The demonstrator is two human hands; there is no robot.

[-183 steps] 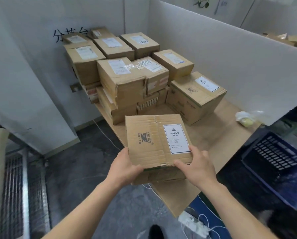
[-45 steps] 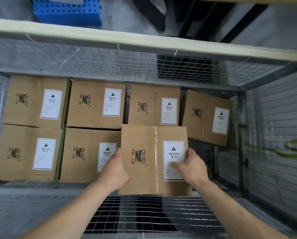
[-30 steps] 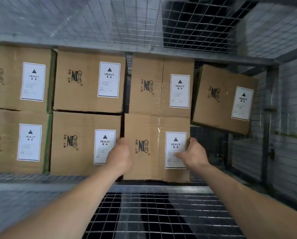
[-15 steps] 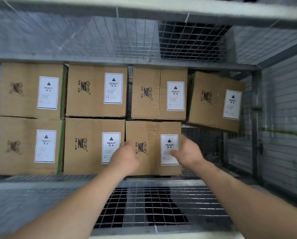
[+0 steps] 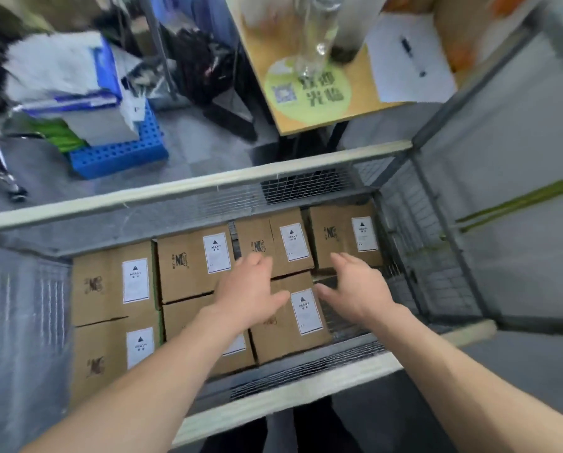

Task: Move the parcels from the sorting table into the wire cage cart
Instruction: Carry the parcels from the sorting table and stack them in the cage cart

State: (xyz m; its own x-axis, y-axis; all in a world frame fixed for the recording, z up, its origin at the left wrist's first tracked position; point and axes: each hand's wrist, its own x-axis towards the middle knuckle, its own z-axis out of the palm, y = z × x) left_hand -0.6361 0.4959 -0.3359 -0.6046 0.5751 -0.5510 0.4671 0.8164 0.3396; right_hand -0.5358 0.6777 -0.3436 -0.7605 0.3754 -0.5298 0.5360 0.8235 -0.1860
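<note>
The wire cage cart (image 5: 188, 188) lies below me, with several brown cardboard parcels bearing white HEAVY labels packed on its floor. The parcel I carried (image 5: 293, 322) rests in the near row, third from the left, beside a bare patch of wire floor on its right. My left hand (image 5: 250, 292) hovers above its left part with the fingers spread. My right hand (image 5: 355, 289) hovers over the gap to its right, also spread. Neither hand holds anything. The sorting table is out of view.
Beyond the cart's far rail stand a blue plastic crate (image 5: 116, 152) with papers and folders on it and a wooden table (image 5: 322, 106) bearing a glass vessel and a white sheet. A grey panel (image 5: 518, 178) rises at the right.
Both hands have let go of the parcel and lifted off it with fingers apart. My view has pulled up and back, so the cart's rails and the floor beyond show.
</note>
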